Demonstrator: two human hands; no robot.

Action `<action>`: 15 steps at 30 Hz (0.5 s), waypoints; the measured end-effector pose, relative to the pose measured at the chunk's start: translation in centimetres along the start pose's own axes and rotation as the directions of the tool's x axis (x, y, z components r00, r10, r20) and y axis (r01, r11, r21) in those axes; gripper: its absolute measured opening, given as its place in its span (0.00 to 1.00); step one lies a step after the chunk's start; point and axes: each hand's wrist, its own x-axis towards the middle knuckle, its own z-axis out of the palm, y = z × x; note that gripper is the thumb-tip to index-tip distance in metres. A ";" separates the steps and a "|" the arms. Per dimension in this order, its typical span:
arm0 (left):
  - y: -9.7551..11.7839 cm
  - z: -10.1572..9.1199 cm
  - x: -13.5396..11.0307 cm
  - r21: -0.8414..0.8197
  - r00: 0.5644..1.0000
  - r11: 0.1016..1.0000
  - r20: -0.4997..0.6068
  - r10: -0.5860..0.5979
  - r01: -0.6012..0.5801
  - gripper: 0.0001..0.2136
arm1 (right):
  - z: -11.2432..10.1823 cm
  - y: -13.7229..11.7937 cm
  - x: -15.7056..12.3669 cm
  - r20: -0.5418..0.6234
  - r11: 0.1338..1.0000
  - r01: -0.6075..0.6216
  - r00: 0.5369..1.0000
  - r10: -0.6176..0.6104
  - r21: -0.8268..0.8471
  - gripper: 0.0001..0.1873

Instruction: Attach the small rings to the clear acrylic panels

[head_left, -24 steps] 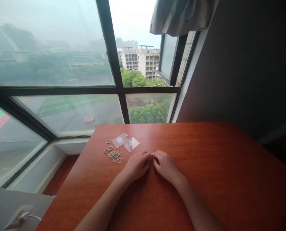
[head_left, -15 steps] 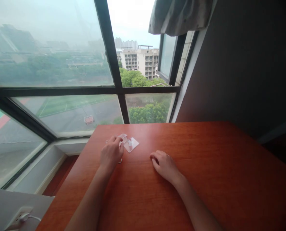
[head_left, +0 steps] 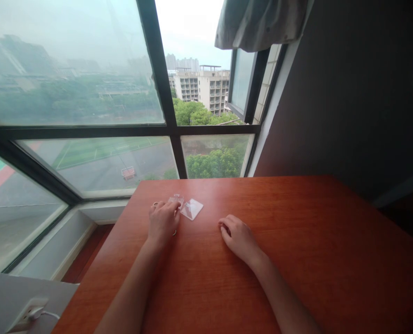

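Note:
A small clear plastic box (head_left: 176, 199) lies on the table with its flat square lid (head_left: 192, 209) folded out to the right. My left hand (head_left: 163, 219) is over the box's near left side, fingers bent and closed on its edge; part of the box is hidden under them. One small pale ring (head_left: 174, 232) shows beside the thumb side of this hand, and another ring (head_left: 155, 204) peeks out behind the knuckles. My right hand (head_left: 239, 236) rests on the tabletop to the right, fingers curled towards the thumb; what they hold, if anything, is hidden.
The reddish-brown wooden table (head_left: 296, 232) reaches to the window frame (head_left: 171, 131). A window sash (head_left: 243, 86) stands open under a grey curtain (head_left: 262, 25). A dark wall (head_left: 338, 102) is on the right. At lower left a white plug (head_left: 35, 314) sits in a wall socket.
The box and its lid have shifted slightly to the right with my left hand, which has settled lower over them. My right hand has barely moved.

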 end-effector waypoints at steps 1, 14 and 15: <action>0.2 0.0 -0.1 -0.014 1.000 1.000 -0.004 0.018 -0.018 0.09 | 0.0 0.1 0.0 -0.012 1.000 -0.009 1.000 0.009 -0.001 0.10; 5.3 0.6 -1.5 -0.325 0.971 0.923 0.049 0.233 -0.205 0.09 | -0.3 0.7 0.2 -0.123 0.973 -0.214 0.972 0.203 -0.088 0.09; 5.7 0.7 -1.6 -0.361 0.962 0.903 0.049 0.268 -0.233 0.10 | -0.4 0.7 0.2 -0.126 0.968 -0.228 0.969 0.214 -0.104 0.08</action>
